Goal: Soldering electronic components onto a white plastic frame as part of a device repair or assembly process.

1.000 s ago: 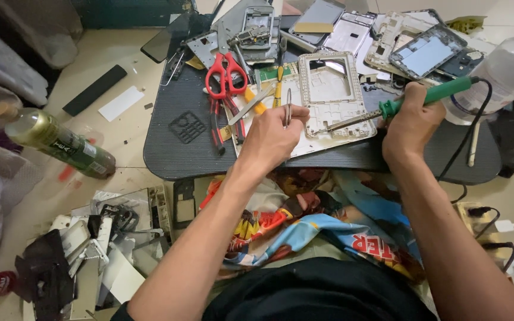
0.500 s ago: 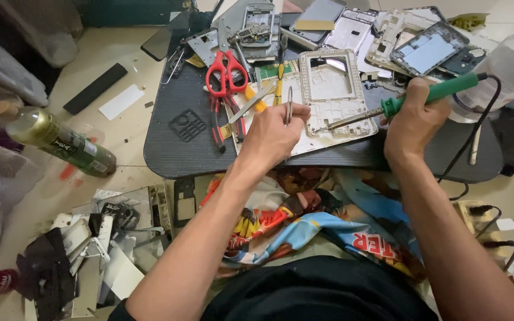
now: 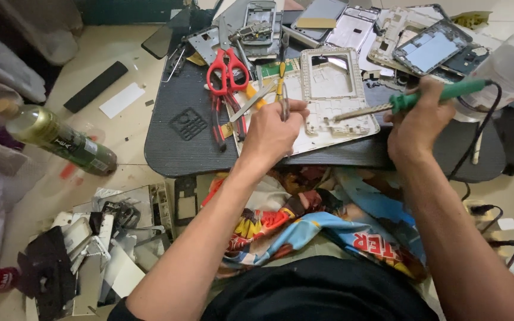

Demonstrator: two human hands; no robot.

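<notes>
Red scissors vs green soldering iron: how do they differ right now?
The scissors lie unheld on the dark mat; the soldering iron is gripped in the right hand. Scissors have red loop handles; the iron has a straight green handle with a black cord. Both have metal working ends.

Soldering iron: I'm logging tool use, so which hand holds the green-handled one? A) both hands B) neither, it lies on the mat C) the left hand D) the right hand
D: the right hand grips the soldering iron by its green handle, tip pointing at the phone frame, while the left hand holds tweezers.
</notes>
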